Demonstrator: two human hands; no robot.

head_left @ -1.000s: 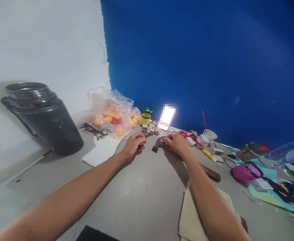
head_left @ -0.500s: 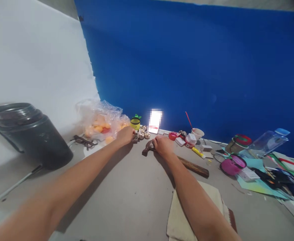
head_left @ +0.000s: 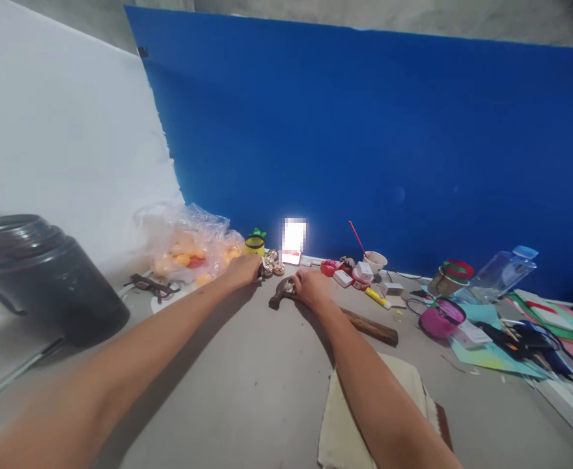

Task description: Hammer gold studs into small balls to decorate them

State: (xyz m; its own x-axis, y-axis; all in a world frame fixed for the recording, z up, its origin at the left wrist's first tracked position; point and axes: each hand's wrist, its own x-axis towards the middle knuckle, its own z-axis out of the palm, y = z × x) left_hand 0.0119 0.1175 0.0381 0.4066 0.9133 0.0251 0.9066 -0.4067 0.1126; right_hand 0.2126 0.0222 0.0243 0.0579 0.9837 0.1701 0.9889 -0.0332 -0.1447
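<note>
My right hand (head_left: 314,287) is closed round the neck of a claw hammer (head_left: 277,299), just behind its dark, partly shiny head. The hammer lies on the grey table, its wooden handle passing under my wrist and out to the right. Farther left, my left hand (head_left: 244,270) has its fingers closed by a cluster of shiny, gold-brown round pieces (head_left: 277,268). A small, dark and silvery thing shows at its fingertips, too small and covered to name. A yellow pot with a green top (head_left: 254,245) stands just behind this hand.
A dark jar (head_left: 84,286) and glasses (head_left: 154,286) lie left. Behind them is a plastic bag of orange things (head_left: 193,244). A bright screen (head_left: 293,236) stands at the blue wall. Rightward are a paper cup (head_left: 375,262), pink pouch (head_left: 440,319), bottle (head_left: 504,277) and beige cloth (head_left: 338,417).
The whole view has shifted, so the table things sit slightly farther left. My left hand has moved closer to the shiny round pieces. The right hand and hammer keep their place.
</note>
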